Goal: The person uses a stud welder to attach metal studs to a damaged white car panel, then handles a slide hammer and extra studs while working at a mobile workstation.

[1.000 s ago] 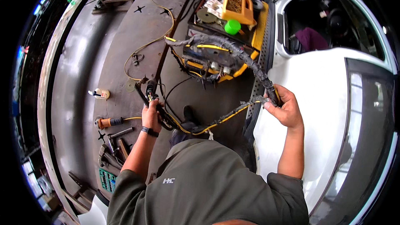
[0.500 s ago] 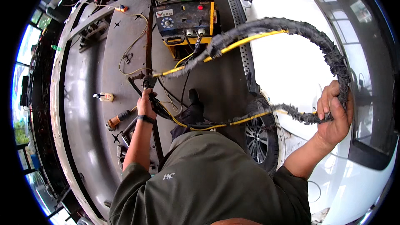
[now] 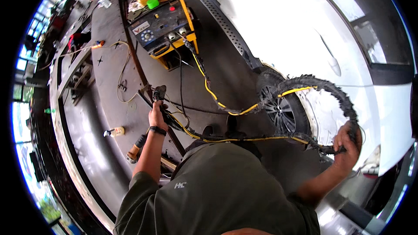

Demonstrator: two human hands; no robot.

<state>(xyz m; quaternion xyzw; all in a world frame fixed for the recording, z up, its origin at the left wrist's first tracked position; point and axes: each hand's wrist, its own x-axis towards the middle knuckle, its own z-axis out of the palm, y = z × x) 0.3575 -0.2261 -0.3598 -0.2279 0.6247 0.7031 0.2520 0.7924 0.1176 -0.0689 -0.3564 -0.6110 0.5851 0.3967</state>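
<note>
The white car point(image 3: 278, 26) stands alongside, then the yellow-and-black machine point(image 3: 162, 25); the taped cable point(image 3: 333, 88) spans the gap between left hand point(image 3: 157, 116) and right hand point(image 3: 347, 144). Probably heavy, springy, rough rather than slippery, best held round its thick wrapping; right grip clasps the loop, left grip the dark end piece point(image 3: 160, 92)

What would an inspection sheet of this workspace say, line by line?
Surface: dark metal bench at left.
Job's things: wrapped cable, black and yellow, looping at right; dark fitting.
Clutter: pale bottle and orange tool on the bench; green container atop the machine.
Hands: left hand holds the dark fitting; right hand grips the wrapped cable.
Cables: besides that, pale cord on the bench.
Surroundings: white car with wheel, at right.
</note>
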